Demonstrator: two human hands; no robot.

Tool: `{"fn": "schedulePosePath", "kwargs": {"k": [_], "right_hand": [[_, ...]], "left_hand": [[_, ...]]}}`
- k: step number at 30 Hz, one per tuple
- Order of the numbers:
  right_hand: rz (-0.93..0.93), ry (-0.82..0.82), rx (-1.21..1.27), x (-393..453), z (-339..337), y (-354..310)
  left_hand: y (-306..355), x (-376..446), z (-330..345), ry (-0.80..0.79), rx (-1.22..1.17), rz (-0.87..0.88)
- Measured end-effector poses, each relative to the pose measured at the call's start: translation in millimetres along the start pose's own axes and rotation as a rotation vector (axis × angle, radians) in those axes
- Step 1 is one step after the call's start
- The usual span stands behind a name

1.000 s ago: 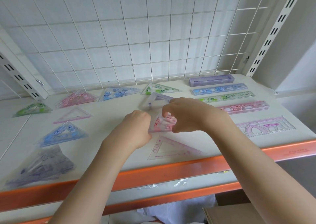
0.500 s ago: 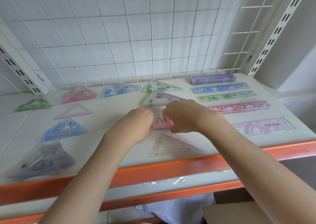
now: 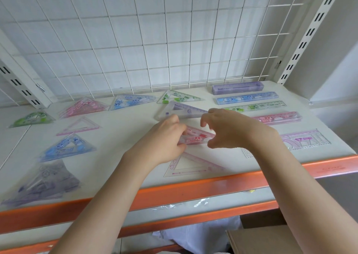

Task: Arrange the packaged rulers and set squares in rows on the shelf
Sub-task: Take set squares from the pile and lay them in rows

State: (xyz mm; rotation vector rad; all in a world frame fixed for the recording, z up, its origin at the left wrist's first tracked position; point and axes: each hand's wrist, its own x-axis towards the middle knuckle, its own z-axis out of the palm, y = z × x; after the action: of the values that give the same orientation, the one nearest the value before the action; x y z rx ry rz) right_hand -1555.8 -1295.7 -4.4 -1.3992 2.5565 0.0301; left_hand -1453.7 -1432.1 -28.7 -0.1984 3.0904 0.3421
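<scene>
A pink packaged set square [image 3: 197,138] lies flat in the middle of the white shelf [image 3: 124,137]. My left hand [image 3: 164,137] pinches its left corner. My right hand [image 3: 230,129] hovers just right of it, fingers curled apart and off the pack. A clear purple set square [image 3: 180,111] lies behind them and a clear pink one [image 3: 191,165] in front. Rulers lie in a column at right: purple box [image 3: 237,88], blue [image 3: 246,98], green [image 3: 257,106], pink [image 3: 279,117], and a purple stencil ruler [image 3: 306,139].
More set squares lie at left: green [image 3: 32,118], pink [image 3: 83,106], blue [image 3: 131,101], green [image 3: 178,97], a pink outline [image 3: 79,125], blue [image 3: 65,147], and a purple stack [image 3: 44,182]. A wire grid [image 3: 155,40] backs the shelf. An orange rail [image 3: 174,189] edges the front.
My right hand has let go of the pink set square and opened, drawing slightly right. The pack now lies flat on the shelf with my left hand still at its corner.
</scene>
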Motion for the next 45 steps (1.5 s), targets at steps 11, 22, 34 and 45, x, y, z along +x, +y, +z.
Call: {"fn": "schedulePosePath", "kwargs": {"k": [11,22,34,45], "right_hand": [[0.122,-0.013,-0.053,-6.0,9.6,14.3],[0.124,0.028,-0.158,-3.1,10.0,22.3],[0.121,0.013,-0.143,-2.2,8.5,24.6],[0.206,-0.034,-0.01,-14.9,6.5,38.8]], "left_hand": [[2.2,17.2,-6.7,-0.085,0.229,0.102],[7.4,30.4,-19.8,-0.194,0.376,0.231],[7.3,33.0,-18.2,-0.188,0.397,0.221],[-21.5,-17.4,-28.3,-0.069,0.239,-0.067]]}}
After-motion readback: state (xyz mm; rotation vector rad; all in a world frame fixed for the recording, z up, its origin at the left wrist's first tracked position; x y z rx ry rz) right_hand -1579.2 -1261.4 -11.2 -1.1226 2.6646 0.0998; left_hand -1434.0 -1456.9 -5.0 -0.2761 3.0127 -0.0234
